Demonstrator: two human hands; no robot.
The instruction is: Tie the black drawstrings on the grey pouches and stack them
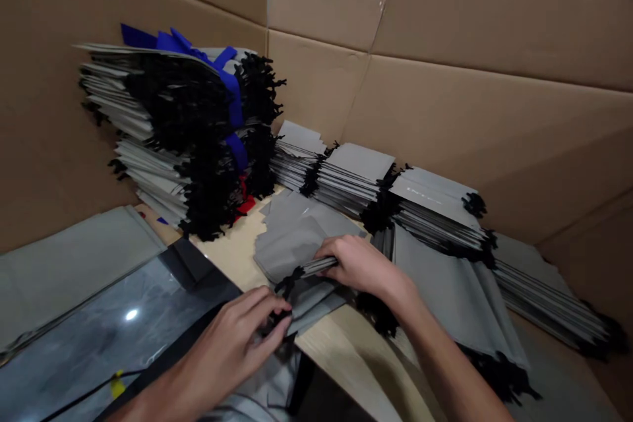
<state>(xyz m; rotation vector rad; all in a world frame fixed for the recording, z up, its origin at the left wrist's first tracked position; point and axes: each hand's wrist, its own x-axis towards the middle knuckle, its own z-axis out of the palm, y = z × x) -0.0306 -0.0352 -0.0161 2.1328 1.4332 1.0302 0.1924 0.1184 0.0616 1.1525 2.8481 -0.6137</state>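
My right hand (353, 264) is closed around the edge of a thin bundle of grey drawstring pouches (316, 267), held just above the table. At the bundle's near end, my left hand (242, 326) pinches black drawstrings (283, 311) between thumb and fingers. Part of the cord is hidden behind the fingertips. Under and behind the bundle, loose grey pouches (291, 231) lie overlapped on the wooden tabletop (341, 349). Close to my right forearm is a larger pile of grey pouches (440, 290), its black cords hanging toward me.
Tall stacks of pouches (198, 105) tied with blue straps (233, 95) stand at the left. Several lower stacks (356, 175) line the cardboard wall (445, 33). A dark glossy surface (123, 310) and a flat grey sheet pile (74, 264) lie at the left.
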